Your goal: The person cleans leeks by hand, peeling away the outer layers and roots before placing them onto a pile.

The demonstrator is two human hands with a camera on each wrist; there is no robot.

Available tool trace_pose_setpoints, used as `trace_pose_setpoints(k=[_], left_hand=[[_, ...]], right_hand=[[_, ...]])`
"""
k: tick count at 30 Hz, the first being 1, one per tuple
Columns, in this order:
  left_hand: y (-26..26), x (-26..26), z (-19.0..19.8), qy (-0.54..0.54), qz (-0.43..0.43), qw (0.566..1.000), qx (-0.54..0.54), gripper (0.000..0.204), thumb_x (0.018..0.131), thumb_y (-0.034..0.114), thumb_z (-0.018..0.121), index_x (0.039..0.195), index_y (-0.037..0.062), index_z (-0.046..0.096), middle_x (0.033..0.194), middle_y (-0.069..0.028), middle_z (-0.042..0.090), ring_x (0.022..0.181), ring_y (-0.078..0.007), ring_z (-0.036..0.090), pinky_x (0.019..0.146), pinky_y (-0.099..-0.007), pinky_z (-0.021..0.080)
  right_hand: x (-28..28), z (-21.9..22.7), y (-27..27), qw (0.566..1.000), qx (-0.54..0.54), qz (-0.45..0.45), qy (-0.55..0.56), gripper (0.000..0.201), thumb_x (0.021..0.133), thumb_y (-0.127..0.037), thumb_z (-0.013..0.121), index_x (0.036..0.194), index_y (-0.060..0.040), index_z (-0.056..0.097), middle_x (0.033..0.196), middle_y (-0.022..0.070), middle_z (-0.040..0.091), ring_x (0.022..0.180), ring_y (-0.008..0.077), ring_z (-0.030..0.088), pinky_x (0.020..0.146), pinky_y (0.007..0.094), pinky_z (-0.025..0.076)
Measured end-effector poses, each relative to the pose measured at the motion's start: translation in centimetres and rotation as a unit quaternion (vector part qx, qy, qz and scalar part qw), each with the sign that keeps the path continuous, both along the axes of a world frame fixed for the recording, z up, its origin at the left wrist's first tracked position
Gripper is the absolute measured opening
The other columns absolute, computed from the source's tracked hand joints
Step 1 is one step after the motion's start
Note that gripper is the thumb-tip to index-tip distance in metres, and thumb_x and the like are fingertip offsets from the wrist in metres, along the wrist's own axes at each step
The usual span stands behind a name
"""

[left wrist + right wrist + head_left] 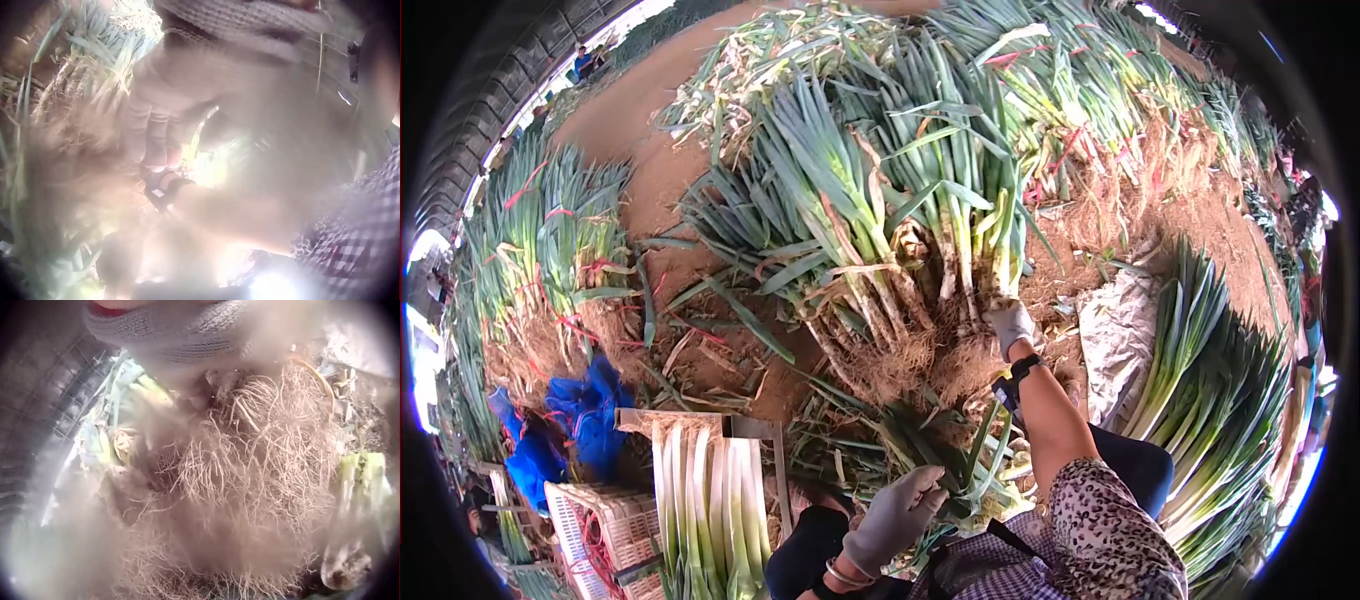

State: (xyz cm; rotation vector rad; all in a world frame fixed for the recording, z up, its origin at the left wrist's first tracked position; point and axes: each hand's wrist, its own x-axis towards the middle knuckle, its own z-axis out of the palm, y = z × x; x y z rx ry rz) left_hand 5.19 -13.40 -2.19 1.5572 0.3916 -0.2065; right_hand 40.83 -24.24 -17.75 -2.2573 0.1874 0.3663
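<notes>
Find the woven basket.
In the head view, the woven basket is at the lower left, just below the blue bundle and beside the row of pale-stalked leeks.

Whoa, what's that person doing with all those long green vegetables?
Someone in gloves is handling a big pile of long green vegetables with stringy roots. Their right hand is down by the root end of a stalk at the pile's edge. Their left hand is in front of their lap, with nothing to be seen in it. Beside a basket, a row of pale stalks lies in a frame, and more bundles stand around.
</notes>
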Motion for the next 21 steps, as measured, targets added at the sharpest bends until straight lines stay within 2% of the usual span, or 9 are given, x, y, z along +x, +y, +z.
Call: trace_pose_setpoints(k=[6, 9, 10, 12, 14, 15, 17, 20, 21], left_hand=[[0.1, 0.0, 0.0, -0.005, -0.001, 0.999, 0.053, 0.038, 0.090, 0.019, 0.064, 0.120, -0.0029, 0.055, 0.108, -0.0207, 0.065, 0.101, -0.0274, 0.066, 0.084, -0.0336, 0.052], [-0.5, 0.4, -0.8, -0.027, -0.009, 0.997, 0.068, 0.038, 0.091, 0.020, 0.063, 0.120, -0.0030, 0.055, 0.108, -0.0204, 0.066, 0.100, -0.0265, 0.066, 0.083, -0.0334, 0.052], [-0.7, 0.7, -0.9, -0.012, -0.016, 0.999, 0.049, 0.038, 0.091, 0.017, 0.063, 0.121, -0.0037, 0.055, 0.108, -0.0180, 0.065, 0.101, -0.0224, 0.064, 0.085, -0.0317, 0.050], [-1.0, 1.2, -1.1, 0.017, -0.031, 0.999, 0.015, 0.037, 0.092, 0.011, 0.063, 0.124, -0.0051, 0.054, 0.110, -0.0132, 0.065, 0.102, -0.0143, 0.060, 0.088, -0.0284, 0.048], [-1.4, 1.7, -1.1, 0.005, -0.039, 0.998, 0.054, 0.035, 0.092, 0.011, 0.063, 0.122, -0.0049, 0.055, 0.106, -0.0116, 0.065, 0.097, -0.0130, 0.060, 0.085, -0.0276, 0.048], [-1.6, 2.1, -0.8, 0.015, -0.033, 0.998, 0.041, 0.034, 0.092, 0.011, 0.063, 0.121, -0.0047, 0.055, 0.104, -0.0108, 0.066, 0.095, -0.0125, 0.060, 0.083, -0.0273, 0.048], [-1.9, 2.7, -1.7, 0.005, -0.039, 0.996, 0.079, 0.031, 0.091, 0.011, 0.064, 0.117, -0.0040, 0.057, 0.095, -0.0087, 0.067, 0.086, -0.0106, 0.061, 0.077, -0.0261, 0.050], [-2.3, 3.8, -0.6, -0.021, -0.056, 0.990, 0.132, 0.035, 0.088, 0.018, 0.067, 0.114, -0.0042, 0.058, 0.097, -0.0197, 0.067, 0.092, -0.0252, 0.067, 0.078, -0.0320, 0.051], [-2.6, 4.0, -1.3, -0.034, -0.060, 0.988, 0.141, 0.034, 0.088, 0.018, 0.066, 0.113, -0.0039, 0.059, 0.095, -0.0193, 0.068, 0.090, -0.0252, 0.067, 0.078, -0.0323, 0.052]], right_hand=[[1.7, 1.4, -5.6, 0.871, 0.478, 0.061, 0.098, 0.032, 0.088, -0.027, 0.055, 0.103, -0.0029, 0.068, 0.106, 0.0083, 0.065, 0.096, 0.0201, 0.055, 0.091, 0.0336, 0.039], [4.2, -1.1, -6.9, 0.884, 0.460, 0.082, 0.022, 0.028, 0.091, -0.028, 0.054, 0.104, -0.0057, 0.065, 0.105, 0.0069, 0.065, 0.100, 0.0181, 0.053, 0.094, 0.0340, 0.037], [2.7, 3.6, -4.8, 0.902, 0.426, -0.056, 0.048, 0.022, 0.091, -0.017, 0.049, 0.096, -0.0039, 0.066, 0.097, 0.0029, 0.065, 0.094, 0.0186, 0.055, 0.089, 0.0317, 0.038], [5.5, 0.2, -6.2, 0.844, 0.527, -0.015, 0.094, 0.025, 0.090, -0.019, 0.052, 0.106, -0.0033, 0.064, 0.106, 0.0029, 0.062, 0.097, 0.0189, 0.054, 0.090, 0.0307, 0.039], [-1.6, 7.7, -6.9, 0.925, 0.339, 0.118, -0.123, 0.033, 0.093, -0.022, 0.049, 0.121, -0.0051, 0.056, 0.103, 0.0042, 0.060, 0.083, 0.0148, 0.054, 0.077, 0.0271, 0.045], [-4.7, 11.6, -6.4, 0.861, 0.509, 0.021, 0.010, 0.030, 0.095, -0.019, 0.044, 0.118, -0.0028, 0.056, 0.095, 0.0027, 0.058, 0.076, 0.0116, 0.053, 0.070, 0.0226, 0.043], [-6.7, 5.2, -9.4, 0.788, 0.602, 0.096, 0.085, 0.029, 0.093, -0.020, 0.047, 0.112, -0.0008, 0.057, 0.093, -0.0050, 0.056, 0.078, 0.0065, 0.050, 0.072, 0.0240, 0.043], [-13.2, 5.8, -11.7, 0.829, 0.540, 0.100, 0.104, 0.024, 0.095, -0.027, 0.052, 0.104, -0.0073, 0.061, 0.088, -0.0049, 0.057, 0.077, 0.0069, 0.053, 0.069, 0.0242, 0.045], [-13.7, 6.7, -11.6, 0.773, 0.614, 0.051, 0.148, 0.024, 0.095, -0.029, 0.053, 0.103, -0.0083, 0.061, 0.088, -0.0042, 0.058, 0.077, 0.0082, 0.056, 0.069, 0.0264, 0.047]])
